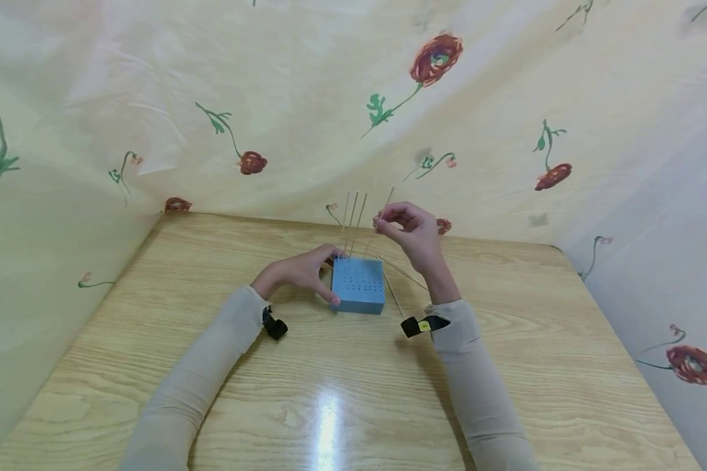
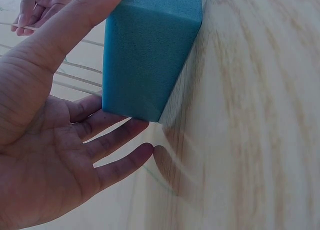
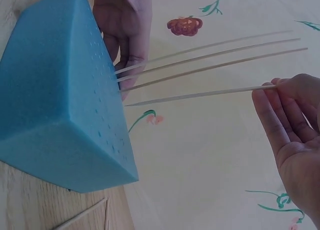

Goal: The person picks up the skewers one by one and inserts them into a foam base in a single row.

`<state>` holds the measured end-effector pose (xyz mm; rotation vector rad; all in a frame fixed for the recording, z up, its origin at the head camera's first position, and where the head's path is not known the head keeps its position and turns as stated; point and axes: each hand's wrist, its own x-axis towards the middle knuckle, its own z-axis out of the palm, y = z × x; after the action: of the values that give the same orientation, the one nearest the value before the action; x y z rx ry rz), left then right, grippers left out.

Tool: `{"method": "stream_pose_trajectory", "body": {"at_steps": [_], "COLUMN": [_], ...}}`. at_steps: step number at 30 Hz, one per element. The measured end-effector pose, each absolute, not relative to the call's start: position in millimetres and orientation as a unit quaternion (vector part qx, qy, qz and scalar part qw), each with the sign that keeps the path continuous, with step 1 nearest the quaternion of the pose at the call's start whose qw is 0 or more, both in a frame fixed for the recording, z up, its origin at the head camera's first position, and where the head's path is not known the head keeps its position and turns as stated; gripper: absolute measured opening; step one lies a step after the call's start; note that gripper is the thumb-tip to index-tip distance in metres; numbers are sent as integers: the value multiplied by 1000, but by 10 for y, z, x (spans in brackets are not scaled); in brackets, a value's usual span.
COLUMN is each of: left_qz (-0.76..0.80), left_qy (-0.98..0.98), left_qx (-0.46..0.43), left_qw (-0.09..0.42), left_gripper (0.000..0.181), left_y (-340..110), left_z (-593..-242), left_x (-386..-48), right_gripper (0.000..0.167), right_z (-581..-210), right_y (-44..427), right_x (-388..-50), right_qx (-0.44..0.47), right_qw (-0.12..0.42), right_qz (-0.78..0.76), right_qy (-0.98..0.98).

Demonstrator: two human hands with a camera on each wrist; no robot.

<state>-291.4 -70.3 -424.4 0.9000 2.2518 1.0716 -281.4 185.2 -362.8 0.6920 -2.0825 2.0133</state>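
A blue block with small holes in its top sits on the table. Three thin sticks stand upright along its back edge. My left hand grips the block from the left, thumb at the front corner and fingers at the back. Above the block's back right, my right hand pinches another stick near its upper part. That stick's pointed lower end is at the block's top near the back edge; whether it touches, I cannot tell.
Loose sticks lie on the wooden table to the right of the block, partly beneath my right forearm. A flowered cloth hangs behind the table and along both sides.
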Motion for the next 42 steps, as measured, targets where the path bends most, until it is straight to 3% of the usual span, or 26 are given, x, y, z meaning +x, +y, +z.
{"method": "stream_pose_trajectory", "body": {"at_steps": [42], "left_qz": [394], "left_qy": [824], "left_qx": [324], "left_qw": [246], "left_gripper": [100], "left_y": [-698], "left_z": [-4242], "left_x": [-2918], "right_gripper": [15], "right_z": [-3716], "right_y": [1762], "right_x": [-2809], "right_qx": [259], "right_qw": [100], "right_qz": [652], "right_qy": [-705]}}
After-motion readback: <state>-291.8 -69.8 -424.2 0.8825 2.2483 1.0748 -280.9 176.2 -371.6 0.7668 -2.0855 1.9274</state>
